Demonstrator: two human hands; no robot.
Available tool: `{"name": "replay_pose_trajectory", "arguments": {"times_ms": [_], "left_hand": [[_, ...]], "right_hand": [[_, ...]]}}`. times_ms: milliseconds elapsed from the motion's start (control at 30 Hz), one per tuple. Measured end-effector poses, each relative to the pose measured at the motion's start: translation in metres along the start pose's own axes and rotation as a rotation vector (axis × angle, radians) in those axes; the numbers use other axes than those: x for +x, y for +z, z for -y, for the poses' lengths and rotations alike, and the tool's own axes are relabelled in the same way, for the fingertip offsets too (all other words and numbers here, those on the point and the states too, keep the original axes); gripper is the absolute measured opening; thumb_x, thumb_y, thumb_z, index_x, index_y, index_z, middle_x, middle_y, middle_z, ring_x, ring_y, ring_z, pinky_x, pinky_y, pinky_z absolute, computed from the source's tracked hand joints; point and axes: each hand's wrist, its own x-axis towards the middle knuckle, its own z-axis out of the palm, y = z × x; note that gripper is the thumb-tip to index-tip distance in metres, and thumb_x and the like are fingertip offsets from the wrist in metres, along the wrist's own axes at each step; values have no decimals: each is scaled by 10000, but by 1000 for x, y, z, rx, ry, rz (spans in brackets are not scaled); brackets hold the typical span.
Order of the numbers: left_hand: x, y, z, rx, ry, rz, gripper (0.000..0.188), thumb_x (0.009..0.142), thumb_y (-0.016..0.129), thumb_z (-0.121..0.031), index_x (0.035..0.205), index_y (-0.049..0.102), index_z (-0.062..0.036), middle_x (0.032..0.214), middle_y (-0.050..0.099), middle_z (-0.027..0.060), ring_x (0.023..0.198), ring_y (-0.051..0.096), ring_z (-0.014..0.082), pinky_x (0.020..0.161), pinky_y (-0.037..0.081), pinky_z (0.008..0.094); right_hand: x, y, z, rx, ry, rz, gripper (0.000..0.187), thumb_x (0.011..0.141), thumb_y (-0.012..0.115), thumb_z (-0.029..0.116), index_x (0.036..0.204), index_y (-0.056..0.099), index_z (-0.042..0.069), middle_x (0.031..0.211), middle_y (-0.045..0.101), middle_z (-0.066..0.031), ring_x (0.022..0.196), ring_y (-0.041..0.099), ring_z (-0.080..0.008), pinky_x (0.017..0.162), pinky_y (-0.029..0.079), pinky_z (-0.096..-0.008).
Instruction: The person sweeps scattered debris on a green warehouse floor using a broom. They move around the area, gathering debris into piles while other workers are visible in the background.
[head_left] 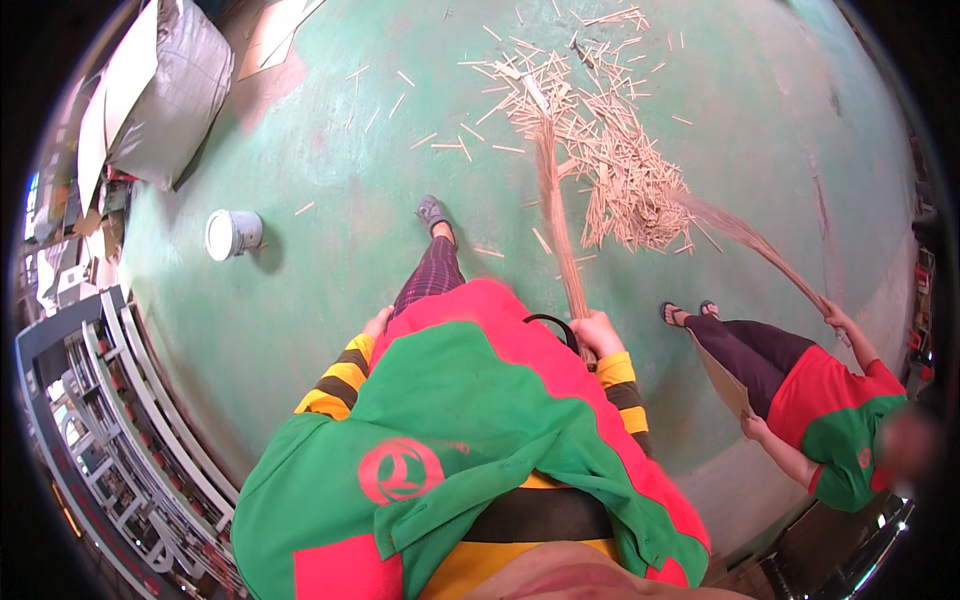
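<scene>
My right hand (598, 334) is closed around the handle end of a long straw broom (562, 240). The broom reaches away from me, and its far end meets a pile of thin wooden sticks (625, 180) on the green floor. A small whitish strip (537, 94) lies in the pile by the broom's tip. My left hand (378, 321) is down beside my left thigh, close to my purple checked trousers (432, 272); its fingers are mostly hidden. A black loop (550, 318) shows beside my right hand.
At the right a co-worker holds another straw broom (745, 235) against the pile and a cardboard sheet (718, 372). A white bucket (233, 234) stands left, with a large grey sack (185, 95) beyond. A metal rack (130, 420) is near left. Loose sticks (465, 148) are scattered about.
</scene>
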Motion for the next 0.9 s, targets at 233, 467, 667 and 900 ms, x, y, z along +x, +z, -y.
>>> {"name": "replay_pose_trajectory", "arguments": {"times_ms": [233, 467, 667, 900], "left_hand": [[36, -52, -105, 557, 410, -143, 486, 792, 542, -384, 1072, 552, 12, 1017, 599, 124, 944, 552, 197, 813, 417, 302], [34, -79, -167, 377, 164, -163, 386, 804, 554, -292, 1055, 560, 1, 946, 615, 107, 858, 572, 175, 771, 444, 282], [3, -97, -169, 255, 221, -242, 320, 824, 531, -204, 1051, 547, 21, 864, 613, 91, 796, 571, 152, 729, 452, 263], [-22, -97, -175, 238, 160, -325, 343, 812, 540, -233, 1041, 551, 22, 818, 604, 82, 745, 574, 152, 690, 461, 269]], "right_hand": [[37, 67, 177, -202, -145, 141, 260, 629, 639, 105, 804, 544, -62, 569, 545, -111, 461, 548, -196, 432, 430, -326], [150, 201, 341, -344, -83, 465, 313, 620, 677, 170, 807, 548, -47, 572, 555, -112, 453, 543, -206, 421, 427, -354], [279, 279, 410, -228, -88, 523, 371, 636, 704, 188, 860, 546, -63, 637, 558, -142, 498, 537, -223, 430, 424, -370], [320, 190, 371, 135, 65, 459, 395, 694, 674, 253, 1028, 512, 118, 612, 494, -11, 456, 461, -94, 360, 349, -266]]}}
